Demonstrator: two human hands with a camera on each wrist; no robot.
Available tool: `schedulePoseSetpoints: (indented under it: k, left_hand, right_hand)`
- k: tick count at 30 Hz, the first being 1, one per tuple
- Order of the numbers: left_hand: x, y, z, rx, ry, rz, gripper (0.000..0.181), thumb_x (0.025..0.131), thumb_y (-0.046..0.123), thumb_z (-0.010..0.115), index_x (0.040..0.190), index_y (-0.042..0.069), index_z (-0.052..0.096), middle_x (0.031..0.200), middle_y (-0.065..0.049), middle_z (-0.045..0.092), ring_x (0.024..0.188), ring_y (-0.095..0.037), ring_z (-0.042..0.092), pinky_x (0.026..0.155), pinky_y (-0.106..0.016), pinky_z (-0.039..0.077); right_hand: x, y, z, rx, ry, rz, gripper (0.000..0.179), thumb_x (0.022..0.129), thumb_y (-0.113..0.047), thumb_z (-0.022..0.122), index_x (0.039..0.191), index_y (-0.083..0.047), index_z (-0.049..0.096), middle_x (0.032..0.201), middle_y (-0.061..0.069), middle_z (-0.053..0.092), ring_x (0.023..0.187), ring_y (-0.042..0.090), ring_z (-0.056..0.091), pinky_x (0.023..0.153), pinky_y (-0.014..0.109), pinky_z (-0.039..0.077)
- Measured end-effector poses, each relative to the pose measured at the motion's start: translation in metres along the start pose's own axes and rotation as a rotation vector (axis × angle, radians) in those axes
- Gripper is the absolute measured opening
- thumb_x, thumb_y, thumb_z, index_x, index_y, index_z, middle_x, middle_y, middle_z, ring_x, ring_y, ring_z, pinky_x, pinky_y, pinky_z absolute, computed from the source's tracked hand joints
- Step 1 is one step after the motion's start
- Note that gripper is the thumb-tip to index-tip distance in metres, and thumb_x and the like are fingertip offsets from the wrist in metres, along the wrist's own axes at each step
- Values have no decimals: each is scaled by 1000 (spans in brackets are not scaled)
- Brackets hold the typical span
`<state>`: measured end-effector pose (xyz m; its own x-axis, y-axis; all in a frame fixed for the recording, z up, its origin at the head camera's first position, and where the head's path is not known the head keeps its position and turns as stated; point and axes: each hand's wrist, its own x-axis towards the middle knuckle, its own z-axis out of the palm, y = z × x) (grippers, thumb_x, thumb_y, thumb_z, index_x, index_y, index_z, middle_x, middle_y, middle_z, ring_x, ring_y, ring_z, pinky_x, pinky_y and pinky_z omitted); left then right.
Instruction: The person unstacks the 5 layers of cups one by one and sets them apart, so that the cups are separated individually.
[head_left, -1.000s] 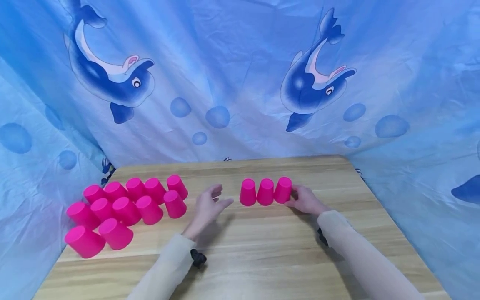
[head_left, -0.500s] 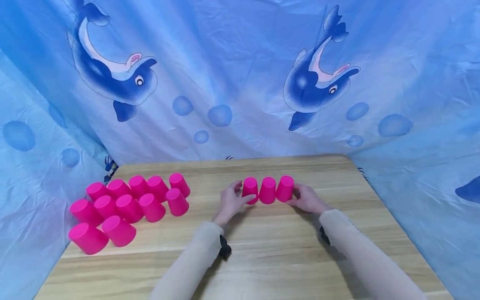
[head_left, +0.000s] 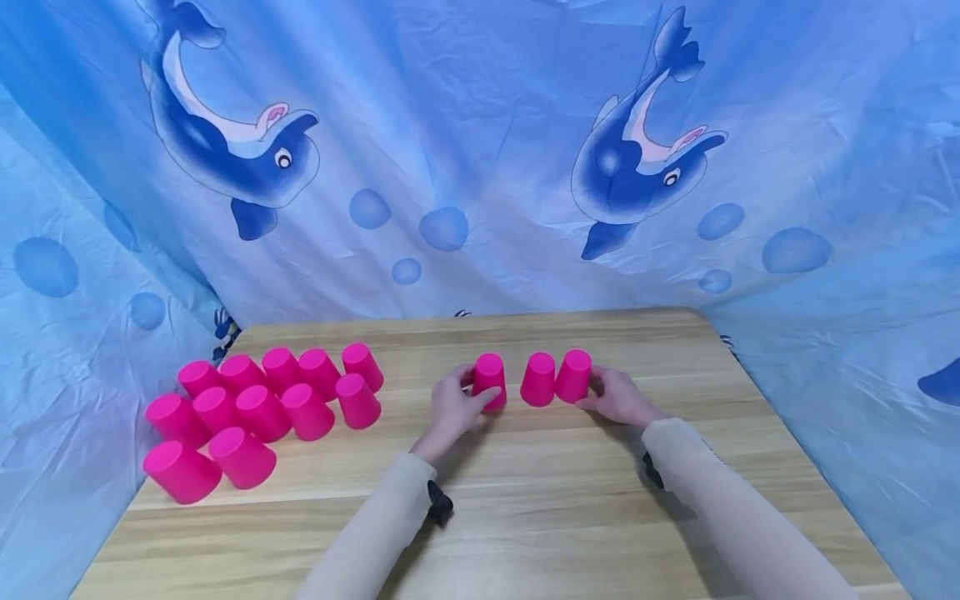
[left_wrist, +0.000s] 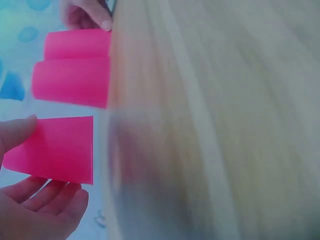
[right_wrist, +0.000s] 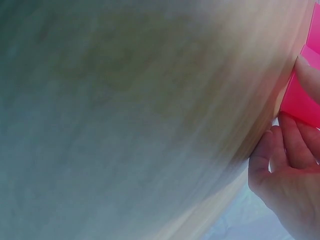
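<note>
Three pink cups stand upside down in a row at the middle of the table. My left hand [head_left: 453,408] grips the left cup [head_left: 490,367], thumb on the near side and fingers behind it. In the left wrist view this cup [left_wrist: 60,150] sits between thumb and fingers, a gap away from the other two. The middle cup [head_left: 537,379] stands untouched, close against the right cup [head_left: 573,375]. My right hand [head_left: 618,398] holds that right cup low on its right side; the right wrist view shows the thumb [right_wrist: 309,80] across its wall and the fingers curled behind.
At the table's left, several more pink cups [head_left: 262,412] stand upside down in uneven rows. The wooden table [head_left: 525,517] ends at a blue curtain [head_left: 480,167] with dolphins printed on it, which hangs behind and on both sides.
My left hand came right and took hold of the left cup, then drew it slightly left, opening a gap beside the middle cup. The right hand stays at its cup.
</note>
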<state>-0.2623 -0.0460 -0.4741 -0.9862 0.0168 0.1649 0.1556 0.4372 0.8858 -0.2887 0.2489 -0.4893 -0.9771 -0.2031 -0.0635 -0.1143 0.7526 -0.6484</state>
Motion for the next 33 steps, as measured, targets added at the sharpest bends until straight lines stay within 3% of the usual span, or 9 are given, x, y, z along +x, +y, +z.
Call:
schedulePoseSetpoints:
  k: [12, 20, 24, 33]
  left_hand:
    - [-27, 10, -70, 40, 9, 62, 50, 77, 29, 81, 119, 9, 61, 106, -2, 65, 96, -18, 61, 83, -36, 52]
    - [-51, 5, -107, 93, 48, 96, 55, 77, 31, 82, 121, 7, 60, 105, -5, 65, 96, -21, 63, 84, -40, 52]
    - [-64, -4, -127, 113, 80, 87, 56, 76, 31, 82, 121, 6, 59, 107, -8, 65, 98, -23, 63, 85, -39, 52]
    - [-94, -28, -172, 191, 162, -10, 62, 76, 38, 81, 123, 6, 57, 113, -11, 64, 100, -27, 63, 83, -38, 52]
  right_hand:
    - [0, 3, -2, 6, -2, -14, 62, 80, -15, 79, 134, -1, 50, 131, 20, 53, 121, 38, 50, 96, 50, 43]
    - [-2, 2, -3, -7, 11, -40, 62, 80, -15, 79, 133, 2, 50, 129, 22, 54, 118, 39, 51, 95, 50, 44]
    - [-1, 2, -2, -11, 15, -46, 62, 80, -16, 79, 133, 2, 50, 129, 22, 55, 118, 39, 51, 95, 50, 44]
    - [-1, 1, 0, -5, 2, -52, 61, 80, -15, 79, 132, 2, 51, 129, 22, 55, 117, 39, 52, 95, 50, 44]
